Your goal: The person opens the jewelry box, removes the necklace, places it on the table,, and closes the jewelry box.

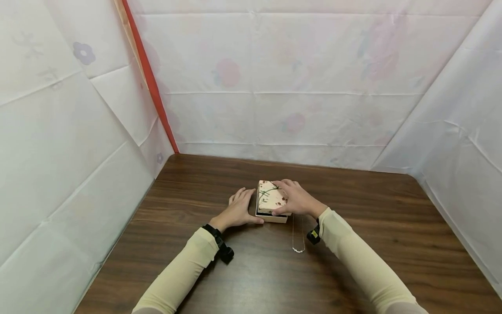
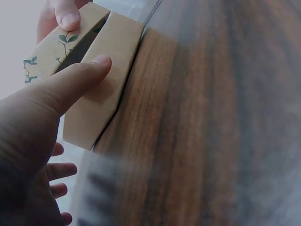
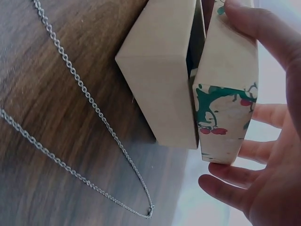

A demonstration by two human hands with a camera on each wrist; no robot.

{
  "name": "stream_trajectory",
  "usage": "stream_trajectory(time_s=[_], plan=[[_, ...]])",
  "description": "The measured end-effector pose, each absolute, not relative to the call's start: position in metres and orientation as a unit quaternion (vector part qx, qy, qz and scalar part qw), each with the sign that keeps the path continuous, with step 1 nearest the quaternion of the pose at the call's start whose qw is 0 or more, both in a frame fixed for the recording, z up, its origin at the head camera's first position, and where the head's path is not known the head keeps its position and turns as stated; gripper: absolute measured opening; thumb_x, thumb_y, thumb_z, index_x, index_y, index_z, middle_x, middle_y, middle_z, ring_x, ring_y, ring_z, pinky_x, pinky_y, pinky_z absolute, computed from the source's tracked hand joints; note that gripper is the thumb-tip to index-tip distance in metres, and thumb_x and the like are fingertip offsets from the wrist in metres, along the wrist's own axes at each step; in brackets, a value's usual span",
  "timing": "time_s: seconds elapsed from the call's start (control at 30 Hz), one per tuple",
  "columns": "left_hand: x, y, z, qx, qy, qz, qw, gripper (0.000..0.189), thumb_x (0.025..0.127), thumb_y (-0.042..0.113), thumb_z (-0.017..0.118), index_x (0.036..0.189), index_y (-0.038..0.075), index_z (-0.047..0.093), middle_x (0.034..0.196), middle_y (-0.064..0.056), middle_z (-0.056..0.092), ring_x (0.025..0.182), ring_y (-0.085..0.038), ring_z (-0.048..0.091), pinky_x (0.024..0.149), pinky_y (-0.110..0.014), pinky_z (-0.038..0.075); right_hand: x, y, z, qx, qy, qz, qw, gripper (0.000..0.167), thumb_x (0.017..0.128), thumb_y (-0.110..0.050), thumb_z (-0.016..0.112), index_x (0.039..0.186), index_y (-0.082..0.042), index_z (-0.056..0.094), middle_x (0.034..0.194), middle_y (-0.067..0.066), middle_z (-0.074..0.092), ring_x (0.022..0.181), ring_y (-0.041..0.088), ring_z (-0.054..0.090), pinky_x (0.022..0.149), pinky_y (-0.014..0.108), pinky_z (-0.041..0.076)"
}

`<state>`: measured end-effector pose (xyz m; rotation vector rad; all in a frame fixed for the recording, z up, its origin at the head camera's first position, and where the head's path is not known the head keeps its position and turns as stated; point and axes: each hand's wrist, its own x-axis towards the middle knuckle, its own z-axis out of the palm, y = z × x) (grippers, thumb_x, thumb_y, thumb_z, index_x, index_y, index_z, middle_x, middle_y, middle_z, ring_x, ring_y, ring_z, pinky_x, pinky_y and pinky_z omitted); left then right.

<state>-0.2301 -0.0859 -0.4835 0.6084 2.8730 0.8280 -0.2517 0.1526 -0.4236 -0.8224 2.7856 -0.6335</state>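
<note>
A cream gift box stands on the table with its flowered lid (image 1: 268, 198) sitting askew over the plain base (image 1: 276, 219). Dark gaps show between lid and base in both wrist views. My right hand (image 1: 299, 199) grips the lid, thumb at the front and fingers at its far side. At the box's left, my left hand (image 1: 237, 211) has its thumb (image 2: 87, 77) against the base's front face. Its other fingers are spread and look apart from the box. A silver chain necklace (image 3: 97, 110) lies on the table just right of the box; white pieces form its near end.
The brown wood-grain table (image 1: 364, 244) has white patterned sheets (image 1: 313, 87) hanging at its back and sides. A red strip (image 1: 150, 78) runs down the back left corner. Each wrist carries a black camera strap.
</note>
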Motion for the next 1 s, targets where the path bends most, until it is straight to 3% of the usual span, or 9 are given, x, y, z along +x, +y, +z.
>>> stream_trajectory(time_s=[1.0], plan=[[-0.228,-0.086,-0.483,0.202,0.937,0.282,0.049,0.117,0.071,0.059,0.08,0.156,0.008,0.018,0.158,-0.013,0.031,0.149,-0.035,0.017,0.114,-0.06,0.019,-0.243,0.142,-0.431,-0.272,0.942,-0.182,0.073,0.103,0.069,-0.061,0.08,0.15,-0.015,0.037,0.146,0.017,0.043,0.129,0.04,0.042,0.1,0.057,0.043]])
